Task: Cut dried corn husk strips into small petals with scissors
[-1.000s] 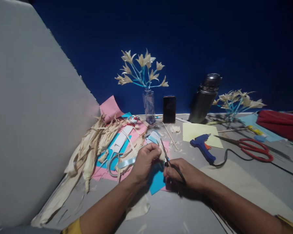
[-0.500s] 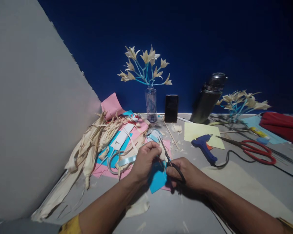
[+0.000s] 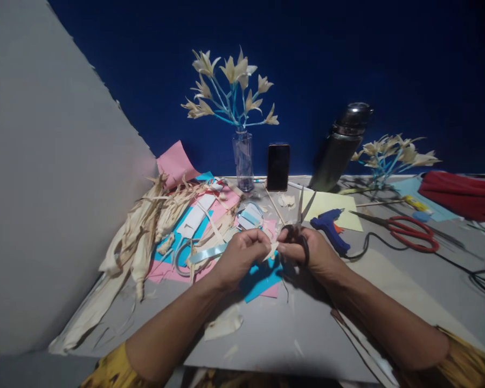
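Note:
My left hand [image 3: 242,256] pinches a small pale piece of corn husk [image 3: 273,249] between thumb and fingertips. Black-handled scissors [image 3: 300,213] stay hooked in my right hand [image 3: 317,252], blades spread and pointing up, away from the husk. The thumb and a finger of that hand also touch the husk's right end. Beneath both hands lies a blue sheet of paper [image 3: 255,285] over pink paper. A larger husk piece [image 3: 225,323] rests on the table nearer to me.
Dried husks [image 3: 139,237] pile up at left, beside a ribbon roll [image 3: 250,215]. Behind stand a glass vase [image 3: 243,161] of husk flowers, a phone [image 3: 278,168] and a dark flask [image 3: 341,145]. A blue glue gun [image 3: 331,229] and red-handled scissors [image 3: 412,234] lie at right.
The scissors have swung up and right, off the husk piece. My right hand's fingertips have come to the husk beside my left hand's. The view has tilted slightly downward.

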Action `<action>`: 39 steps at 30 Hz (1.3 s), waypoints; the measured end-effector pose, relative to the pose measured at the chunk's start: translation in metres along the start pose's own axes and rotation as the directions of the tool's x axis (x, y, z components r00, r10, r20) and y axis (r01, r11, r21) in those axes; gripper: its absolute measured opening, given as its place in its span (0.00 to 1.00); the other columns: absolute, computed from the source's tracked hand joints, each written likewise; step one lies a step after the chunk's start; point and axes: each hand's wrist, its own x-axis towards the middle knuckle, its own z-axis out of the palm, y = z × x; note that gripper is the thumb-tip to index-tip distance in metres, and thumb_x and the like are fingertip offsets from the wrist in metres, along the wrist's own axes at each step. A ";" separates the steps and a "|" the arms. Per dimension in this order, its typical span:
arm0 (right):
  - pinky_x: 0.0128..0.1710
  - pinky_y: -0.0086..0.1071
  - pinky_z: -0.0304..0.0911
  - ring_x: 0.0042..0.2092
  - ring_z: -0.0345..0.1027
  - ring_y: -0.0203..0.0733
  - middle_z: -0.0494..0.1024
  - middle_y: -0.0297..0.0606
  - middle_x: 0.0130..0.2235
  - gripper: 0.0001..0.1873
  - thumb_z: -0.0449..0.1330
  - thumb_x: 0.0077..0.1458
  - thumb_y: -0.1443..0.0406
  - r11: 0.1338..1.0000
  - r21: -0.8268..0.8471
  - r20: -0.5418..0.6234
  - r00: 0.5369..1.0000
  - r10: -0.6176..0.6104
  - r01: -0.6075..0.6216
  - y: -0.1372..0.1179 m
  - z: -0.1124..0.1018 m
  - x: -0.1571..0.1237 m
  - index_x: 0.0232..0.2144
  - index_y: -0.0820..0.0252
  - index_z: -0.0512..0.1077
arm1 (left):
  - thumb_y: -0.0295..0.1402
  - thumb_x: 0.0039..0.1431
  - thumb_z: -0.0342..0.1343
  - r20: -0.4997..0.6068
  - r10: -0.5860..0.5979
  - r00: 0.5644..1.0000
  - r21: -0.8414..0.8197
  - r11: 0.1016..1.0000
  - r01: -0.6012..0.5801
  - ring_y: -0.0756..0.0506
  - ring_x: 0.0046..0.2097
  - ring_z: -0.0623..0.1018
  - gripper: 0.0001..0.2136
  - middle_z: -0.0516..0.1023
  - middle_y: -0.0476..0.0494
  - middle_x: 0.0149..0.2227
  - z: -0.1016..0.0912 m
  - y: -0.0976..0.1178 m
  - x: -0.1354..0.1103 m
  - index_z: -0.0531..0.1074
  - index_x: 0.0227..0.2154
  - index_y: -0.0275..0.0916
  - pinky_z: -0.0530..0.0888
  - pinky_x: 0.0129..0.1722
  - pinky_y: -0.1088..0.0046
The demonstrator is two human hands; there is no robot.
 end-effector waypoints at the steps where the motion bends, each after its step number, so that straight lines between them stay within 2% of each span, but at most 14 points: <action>1: 0.28 0.28 0.57 0.27 0.61 0.34 0.70 0.28 0.26 0.17 0.71 0.43 0.61 1.000 -0.009 0.004 1.000 -0.014 0.014 0.000 -0.001 0.000 0.34 0.61 0.72 | 0.31 0.46 0.61 0.024 0.000 1.000 0.025 1.000 -0.001 0.53 0.24 0.61 0.05 0.64 0.52 0.20 0.000 0.000 0.000 0.71 0.22 0.36 0.57 0.25 0.76; 3: 0.29 0.29 0.57 0.28 0.61 0.34 0.70 0.29 0.27 0.16 0.71 0.41 0.62 0.998 -0.021 -0.008 0.998 -0.057 0.056 0.000 0.000 0.000 0.32 0.61 0.72 | 0.32 0.47 0.62 0.057 -0.003 0.998 0.030 1.000 0.001 0.53 0.24 0.62 0.07 0.64 0.51 0.20 0.000 -0.002 0.000 0.71 0.21 0.36 0.58 0.26 0.75; 7: 0.29 0.30 0.57 0.27 0.60 0.34 0.70 0.30 0.27 0.15 0.70 0.42 0.61 0.990 0.063 -0.164 0.980 -0.116 0.127 0.002 0.004 0.000 0.31 0.60 0.70 | 0.35 0.46 0.67 0.081 -0.026 0.996 -0.137 0.990 0.037 0.52 0.25 0.66 0.11 0.69 0.50 0.22 0.003 -0.009 0.002 0.71 0.25 0.37 0.62 0.29 0.75; 11: 0.31 0.30 0.58 0.29 0.61 0.35 0.70 0.30 0.28 0.14 0.70 0.40 0.62 0.989 0.057 -0.198 0.972 -0.123 0.137 0.002 0.007 0.000 0.29 0.60 0.71 | 0.33 0.45 0.67 -0.011 -0.019 1.000 -0.242 0.970 0.016 0.52 0.27 0.69 0.10 0.72 0.49 0.24 0.006 -0.015 0.005 0.71 0.25 0.36 0.65 0.30 0.75; 14: 0.31 0.30 0.58 0.29 0.61 0.35 0.70 0.30 0.28 0.15 0.71 0.40 0.63 0.994 0.048 -0.135 0.987 -0.089 0.096 0.003 0.008 -0.001 0.29 0.60 0.71 | 0.31 0.44 0.68 -0.076 -0.050 0.996 -0.322 0.947 0.023 0.52 0.28 0.72 0.11 0.73 0.49 0.26 0.006 -0.014 0.006 0.70 0.25 0.35 0.69 0.33 0.75; 18: 0.27 0.29 0.55 0.26 0.58 0.34 0.68 0.30 0.25 0.15 0.69 0.46 0.58 0.999 -0.030 0.059 0.998 0.037 -0.035 0.007 0.008 -0.001 0.29 0.61 0.70 | 0.30 0.41 0.68 -0.161 -0.063 0.985 -0.396 0.918 -0.006 0.51 0.28 0.74 0.12 0.72 0.52 0.24 0.002 -0.007 0.007 0.68 0.24 0.37 0.73 0.35 0.73; 21: 0.27 0.29 0.56 0.26 0.60 0.34 0.71 0.35 0.26 0.19 0.65 0.52 0.52 0.989 -0.130 0.235 0.966 0.106 -0.077 0.007 0.009 -0.002 0.26 0.63 0.70 | 0.30 0.41 0.68 -0.233 -0.022 0.972 -0.399 0.914 -0.075 0.52 0.26 0.74 0.12 0.70 0.54 0.22 -0.002 -0.003 0.008 0.68 0.25 0.37 0.73 0.34 0.74; 24: 0.28 0.29 0.57 0.28 0.64 0.36 0.73 0.38 0.27 0.23 0.64 0.53 0.48 0.978 -0.180 0.360 0.919 0.161 -0.101 0.007 0.009 -0.004 0.27 0.64 0.71 | 0.29 0.42 0.67 -0.282 0.029 0.959 -0.353 0.926 -0.131 0.53 0.25 0.74 0.11 0.71 0.54 0.22 -0.004 -0.001 0.009 0.69 0.25 0.37 0.72 0.32 0.76; 28: 0.26 0.27 0.57 0.28 0.65 0.36 0.74 0.38 0.27 0.23 0.65 0.52 0.48 0.975 -0.206 0.387 0.908 0.162 -0.086 0.014 0.007 -0.006 0.28 0.64 0.71 | 0.29 0.44 0.65 -0.322 0.085 0.943 -0.271 0.946 -0.178 0.51 0.26 0.76 0.08 0.73 0.53 0.23 -0.005 0.001 0.009 0.70 0.25 0.37 0.72 0.32 0.76; 33: 0.25 0.27 0.58 0.26 0.66 0.36 0.76 0.38 0.25 0.22 0.65 0.52 0.49 0.971 -0.213 0.369 0.911 0.185 -0.111 0.018 0.007 -0.005 0.25 0.64 0.71 | 0.30 0.43 0.65 -0.302 0.094 0.949 -0.251 0.952 -0.174 0.50 0.25 0.77 0.09 0.73 0.52 0.22 -0.004 0.002 0.008 0.69 0.25 0.37 0.72 0.31 0.76; 39: 0.24 0.26 0.58 0.24 0.67 0.35 0.76 0.38 0.23 0.17 0.63 0.54 0.57 0.968 -0.198 0.391 0.893 0.224 -0.156 0.011 0.011 -0.005 0.22 0.63 0.69 | 0.30 0.44 0.65 -0.297 0.085 0.951 -0.224 0.962 -0.156 0.51 0.26 0.77 0.09 0.72 0.52 0.22 -0.004 0.002 0.008 0.69 0.24 0.37 0.70 0.27 0.78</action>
